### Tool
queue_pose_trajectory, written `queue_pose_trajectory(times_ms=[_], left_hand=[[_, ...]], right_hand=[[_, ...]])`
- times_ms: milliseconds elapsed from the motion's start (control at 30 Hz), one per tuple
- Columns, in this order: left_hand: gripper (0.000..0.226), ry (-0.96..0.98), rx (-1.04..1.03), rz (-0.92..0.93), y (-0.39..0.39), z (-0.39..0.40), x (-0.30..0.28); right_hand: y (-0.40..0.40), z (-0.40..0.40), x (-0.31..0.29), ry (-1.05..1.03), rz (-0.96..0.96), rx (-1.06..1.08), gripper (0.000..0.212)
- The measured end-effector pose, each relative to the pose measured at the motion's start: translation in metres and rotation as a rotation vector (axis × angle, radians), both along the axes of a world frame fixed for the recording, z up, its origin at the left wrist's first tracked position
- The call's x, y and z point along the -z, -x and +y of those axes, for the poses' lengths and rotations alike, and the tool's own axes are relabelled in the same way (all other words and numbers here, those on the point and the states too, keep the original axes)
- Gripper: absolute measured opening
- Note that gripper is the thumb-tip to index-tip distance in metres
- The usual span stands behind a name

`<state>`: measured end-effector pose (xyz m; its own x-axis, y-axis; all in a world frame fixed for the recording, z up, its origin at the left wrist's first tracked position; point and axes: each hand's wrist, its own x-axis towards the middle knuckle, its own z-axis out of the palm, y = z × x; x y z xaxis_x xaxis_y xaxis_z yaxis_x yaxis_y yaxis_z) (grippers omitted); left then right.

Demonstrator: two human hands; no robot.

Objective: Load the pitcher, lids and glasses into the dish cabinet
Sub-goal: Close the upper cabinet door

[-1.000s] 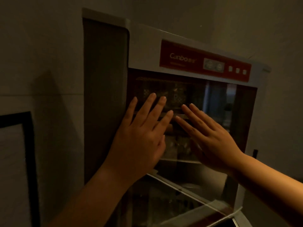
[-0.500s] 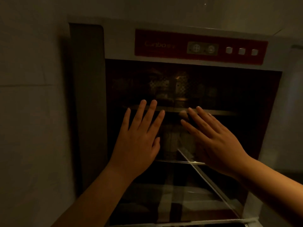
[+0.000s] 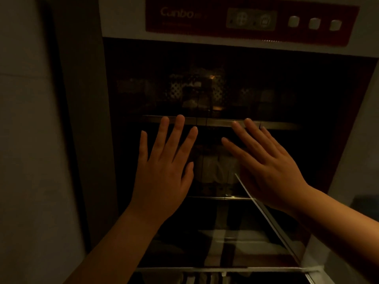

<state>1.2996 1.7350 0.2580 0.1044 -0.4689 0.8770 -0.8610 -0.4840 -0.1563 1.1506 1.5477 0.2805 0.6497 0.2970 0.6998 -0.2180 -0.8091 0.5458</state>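
The white dish cabinet [image 3: 123, 19] with a red control panel [image 3: 246, 19] fills the view. Its dark glass door [image 3: 307, 99] faces me. My left hand [image 3: 164, 171] lies flat on the glass with straight, spread fingers. To the right of it, my right hand [image 3: 266, 167] presses the same door, fingers straight. Both sets of fingertips reach the metal handle bar [image 3: 215, 120]. Behind the glass, pale glassware [image 3: 213, 169] shows dimly between my hands. Patterned items [image 3: 192, 89] sit on the upper rack, too dark to identify.
A grey wall [image 3: 26, 140] stands on the left, close to the cabinet's side [image 3: 82, 119]. Three white buttons [image 3: 313, 23] sit on the panel's right. A lower compartment edge [image 3: 225, 269] shows at the bottom. The room is dim.
The view has swung to face the cabinet front and moved closer. The door went from ajar to flush under my two flat hands.
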Motion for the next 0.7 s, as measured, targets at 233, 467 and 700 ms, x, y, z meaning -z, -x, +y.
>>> queue_pose_trajectory(times_ms=[233,467,700], left_hand=[[0.065,0.018,-0.028,0.038,0.002,-0.006,0.007],[0.065,-0.019,-0.062,0.106,0.016,-0.005,0.020],[0.071,-0.156,-0.055,0.271,0.053,-0.003,0.069]], right_hand=[[0.001,0.001,0.009,-0.009,-0.011,0.019,0.057],[0.015,0.002,0.032,-0.047,0.026,0.081,0.058],[0.068,0.004,0.065,-0.156,0.253,0.130,0.073]])
